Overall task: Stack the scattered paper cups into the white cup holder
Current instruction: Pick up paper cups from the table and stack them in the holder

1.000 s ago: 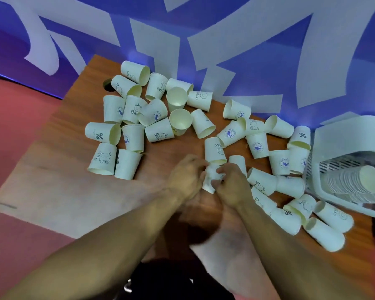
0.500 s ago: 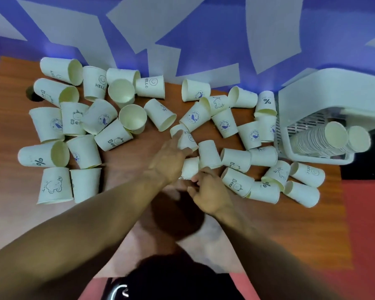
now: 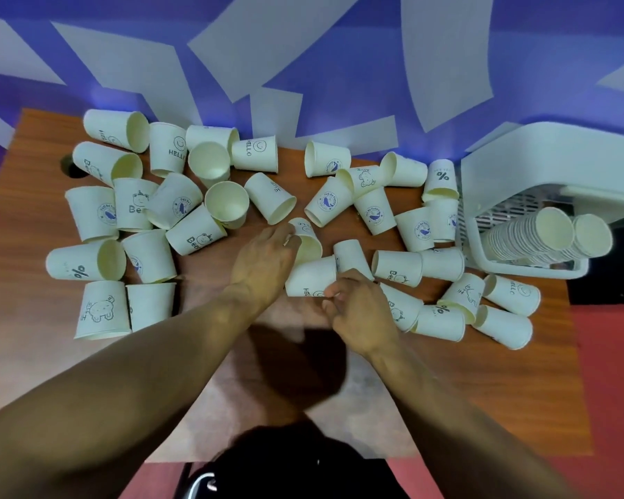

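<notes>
Many white printed paper cups lie scattered over the wooden table [image 3: 483,372]. My left hand [image 3: 263,261] curls its fingers over the rim of one cup [image 3: 308,243] in the middle of the pile. My right hand [image 3: 361,311] pinches the near end of a cup marked HELLO [image 3: 308,277] that lies on its side between both hands. The white cup holder [image 3: 519,163] stands at the table's right end. Two nested cup stacks [image 3: 541,232] lie in it with their mouths facing me.
One cluster of cups [image 3: 141,217] fills the table's left half and another cluster [image 3: 429,282] lies between my right hand and the holder. A round cable hole [image 3: 69,169] sits at the far left. A blue and white patterned wall [image 3: 303,66] rises behind the table.
Both hands had been together on one cup. My left hand has since reached forward onto another cup, and my right hand stays on the HELLO cup. The view has swung right and closer.
</notes>
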`<state>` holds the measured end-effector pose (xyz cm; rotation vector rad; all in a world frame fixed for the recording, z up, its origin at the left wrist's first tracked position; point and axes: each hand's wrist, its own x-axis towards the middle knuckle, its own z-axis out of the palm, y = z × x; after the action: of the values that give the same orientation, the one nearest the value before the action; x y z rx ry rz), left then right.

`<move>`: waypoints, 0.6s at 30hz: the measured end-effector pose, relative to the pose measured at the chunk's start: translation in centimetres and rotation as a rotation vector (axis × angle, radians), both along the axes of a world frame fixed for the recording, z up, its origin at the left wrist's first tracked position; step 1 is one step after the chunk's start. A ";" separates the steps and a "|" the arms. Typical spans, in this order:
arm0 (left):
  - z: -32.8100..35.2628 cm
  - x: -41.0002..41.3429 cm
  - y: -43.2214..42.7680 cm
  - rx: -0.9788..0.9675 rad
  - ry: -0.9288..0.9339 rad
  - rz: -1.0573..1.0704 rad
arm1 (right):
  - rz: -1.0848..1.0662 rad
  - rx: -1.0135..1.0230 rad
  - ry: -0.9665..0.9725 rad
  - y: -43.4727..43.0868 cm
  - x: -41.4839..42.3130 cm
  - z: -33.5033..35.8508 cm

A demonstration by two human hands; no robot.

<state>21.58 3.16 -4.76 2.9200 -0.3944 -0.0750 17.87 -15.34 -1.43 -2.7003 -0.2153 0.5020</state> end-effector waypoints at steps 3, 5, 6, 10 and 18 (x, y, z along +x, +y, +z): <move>0.0 -0.4 0.4 -0.044 0.029 0.060 | -0.028 0.067 -0.048 0.0 -0.2 0.5; 0.1 -0.8 0.7 -0.056 0.061 0.084 | -0.052 0.124 -0.080 0.1 -0.4 1.1; 0.3 -1.0 0.8 -0.059 0.070 0.089 | -0.056 0.145 -0.103 0.1 -0.4 1.4; 1.1 -1.8 1.0 -0.059 0.101 0.109 | -0.057 0.219 -0.206 -0.3 -0.7 2.7; 2.6 -2.4 -0.7 -0.083 -0.050 0.235 | -0.060 0.308 -0.350 -3.6 -1.2 5.5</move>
<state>19.14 2.47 -2.17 2.8664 -0.0584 0.0480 16.68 -18.90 4.08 -2.4625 -0.2789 -0.0269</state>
